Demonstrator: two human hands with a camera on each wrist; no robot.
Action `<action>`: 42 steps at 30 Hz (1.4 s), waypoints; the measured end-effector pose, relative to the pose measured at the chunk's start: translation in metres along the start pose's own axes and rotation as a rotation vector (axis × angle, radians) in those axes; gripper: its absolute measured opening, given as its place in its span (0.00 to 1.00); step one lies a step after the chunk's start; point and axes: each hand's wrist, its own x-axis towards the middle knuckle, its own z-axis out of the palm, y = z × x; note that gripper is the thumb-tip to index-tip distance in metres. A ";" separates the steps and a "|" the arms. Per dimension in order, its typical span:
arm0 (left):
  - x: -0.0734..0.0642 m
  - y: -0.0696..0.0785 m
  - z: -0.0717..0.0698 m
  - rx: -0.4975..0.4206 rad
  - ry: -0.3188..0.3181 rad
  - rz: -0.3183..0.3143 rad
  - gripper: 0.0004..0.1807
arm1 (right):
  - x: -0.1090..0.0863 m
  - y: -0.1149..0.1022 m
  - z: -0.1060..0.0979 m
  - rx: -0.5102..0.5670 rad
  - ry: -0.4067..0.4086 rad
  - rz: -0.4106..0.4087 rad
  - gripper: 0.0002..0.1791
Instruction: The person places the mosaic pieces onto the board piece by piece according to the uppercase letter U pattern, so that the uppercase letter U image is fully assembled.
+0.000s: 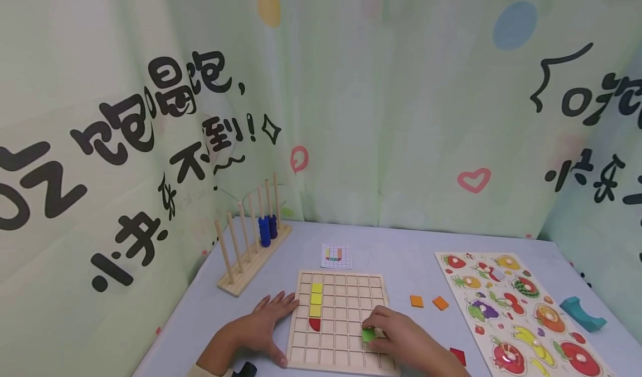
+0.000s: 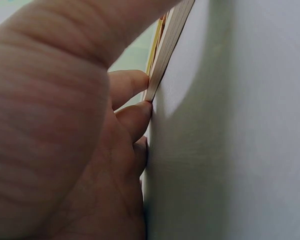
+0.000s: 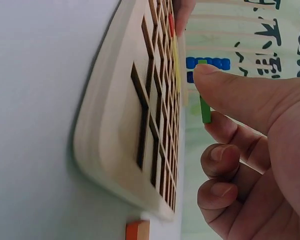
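Observation:
My right hand [image 1: 403, 335] pinches a small green square tile [image 1: 368, 335] between thumb and fingers, over the right part of a wooden grid board [image 1: 341, 367]. In the right wrist view the tile [image 3: 205, 107] shows edge-on, above the board's cells. At the board's left edge rests my left hand [image 1: 263, 324], its fingers spread and its thumb by the near corner. The left wrist view shows its fingertips [image 2: 140, 80] touching the board's side. A column of yellow square tiles [image 1: 316, 299] fills cells at the board's left, with a red rounded piece [image 1: 315, 324] just below.
Behind the board lies a small pattern card [image 1: 336, 264]. Orange tiles [image 1: 417, 301] and a red tile [image 1: 458, 356] lie to the right, beside a fruit puzzle board [image 1: 478, 293] and a teal arched block [image 1: 583, 314]. A peg stand [image 1: 233, 286] with blue beads [image 1: 264, 232] stands back left.

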 end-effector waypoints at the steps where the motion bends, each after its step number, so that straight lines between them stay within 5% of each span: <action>1: 0.000 0.000 0.000 -0.002 -0.001 0.000 0.68 | 0.003 -0.002 0.000 0.001 -0.005 0.006 0.14; 42: -0.001 0.002 -0.002 -0.003 -0.016 -0.007 0.66 | 0.064 -0.018 0.036 -0.011 0.037 -0.050 0.12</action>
